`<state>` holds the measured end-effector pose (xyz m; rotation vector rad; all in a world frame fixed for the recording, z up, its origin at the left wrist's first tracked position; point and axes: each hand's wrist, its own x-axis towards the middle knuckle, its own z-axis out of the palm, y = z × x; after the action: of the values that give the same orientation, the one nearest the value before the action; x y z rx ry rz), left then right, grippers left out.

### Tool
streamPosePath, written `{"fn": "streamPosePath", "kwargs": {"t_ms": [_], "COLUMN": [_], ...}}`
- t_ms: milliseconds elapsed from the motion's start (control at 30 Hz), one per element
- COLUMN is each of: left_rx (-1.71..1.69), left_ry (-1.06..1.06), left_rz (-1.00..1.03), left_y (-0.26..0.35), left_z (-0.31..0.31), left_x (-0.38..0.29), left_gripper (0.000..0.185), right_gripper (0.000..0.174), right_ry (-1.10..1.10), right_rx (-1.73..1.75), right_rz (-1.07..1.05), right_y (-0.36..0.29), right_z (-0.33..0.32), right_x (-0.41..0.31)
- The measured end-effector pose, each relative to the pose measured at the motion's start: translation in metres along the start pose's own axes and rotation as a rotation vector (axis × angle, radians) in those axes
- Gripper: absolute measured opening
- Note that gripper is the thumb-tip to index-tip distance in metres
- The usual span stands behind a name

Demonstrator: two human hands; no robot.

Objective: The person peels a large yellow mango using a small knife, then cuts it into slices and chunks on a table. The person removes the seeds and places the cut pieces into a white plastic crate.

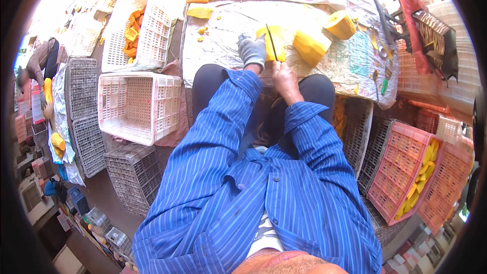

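Note:
A grey work glove covers my left hand, which steadies the left side of a peeled yellow-orange squash chunk. My bare right hand grips a knife at its near end. The dark, narrow knife blade lies lengthwise across the top of this chunk; how deep it sits I cannot tell. To the right are a larger peeled squash piece and a cut squash end. All of them rest on a low table covered with a white plastic sheet.
Squash pieces fill part of a white crate at the left, beside another white plastic crate. A pink crate at the right holds yellow strips. Small tools lie at the table's right edge. A person handles squash at far left.

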<state>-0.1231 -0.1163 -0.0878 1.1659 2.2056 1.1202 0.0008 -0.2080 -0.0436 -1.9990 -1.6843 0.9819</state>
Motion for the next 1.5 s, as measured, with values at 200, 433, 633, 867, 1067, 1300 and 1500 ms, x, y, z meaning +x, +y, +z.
{"fn": "streamPosePath", "kwargs": {"t_ms": [200, 433, 633, 867, 1067, 1300, 1500], "left_rx": [0.247, 0.328, 0.229, 0.107, 0.001, 0.048, 0.046], "left_ry": [-0.235, -0.262, -0.174, -0.152, -0.061, -0.049, 0.013], "left_rz": [-0.024, 0.001, -0.033, -0.161, -0.258, -0.211, -0.269], "left_y": [0.046, 0.023, -0.035, -0.051, -0.054, -0.053, -0.050], "left_z": [0.000, -0.007, -0.018, -0.017, -0.012, -0.011, -0.008], "left_x": [-0.042, -0.024, 0.007, 0.011, 0.009, 0.007, 0.005], "left_gripper": [0.114, 0.112, 0.057, 0.036, 0.036, 0.038, 0.036], "right_gripper": [0.041, 0.049, 0.045, 0.040, 0.034, 0.036, 0.035], "right_ry": [-0.085, -0.258, -0.190, -0.008, 0.053, -0.009, 0.031], "right_rx": [0.075, 0.531, 0.540, 0.325, 0.409, 0.309, 0.226], "right_rz": [-0.063, 0.260, 0.273, 0.016, -0.150, -0.163, -0.223], "right_y": [0.031, 0.015, 0.013, 0.023, 0.009, -0.005, -0.013], "right_z": [-0.003, -0.022, -0.011, -0.017, -0.030, -0.014, -0.015], "right_x": [0.010, 0.008, 0.001, -0.004, -0.037, -0.021, -0.026]}}
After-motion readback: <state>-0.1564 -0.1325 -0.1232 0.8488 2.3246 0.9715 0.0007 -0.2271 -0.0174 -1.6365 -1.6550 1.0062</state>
